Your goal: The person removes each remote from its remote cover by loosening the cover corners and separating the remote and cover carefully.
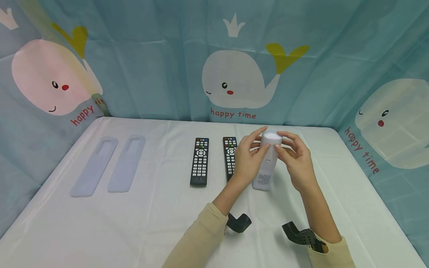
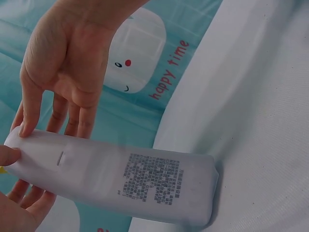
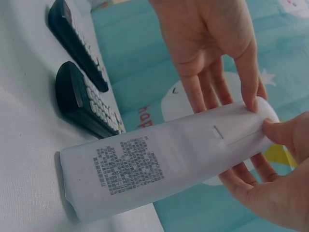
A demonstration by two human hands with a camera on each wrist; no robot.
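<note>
A white remote control (image 1: 265, 167) in a translucent sleeve stands tilted, its lower end on the table and its back with a printed block of text towards me. My left hand (image 1: 248, 154) pinches its upper end from the left, thumb on the back. From the other side my right hand (image 1: 298, 160) pinches the same end, thumb on the back too. The left wrist view shows the sleeved remote (image 2: 101, 169) at length, with a small slot mark near the top. Its button side is hidden. Partly behind my left hand lies a black remote (image 1: 229, 154).
Another black remote (image 1: 200, 162) lies to the left, buttons up. Two flat translucent sleeves (image 1: 95, 167) lie side by side on the left of the white table (image 1: 100, 230). A blue curtain (image 1: 151, 74) with whale prints encloses the back and sides.
</note>
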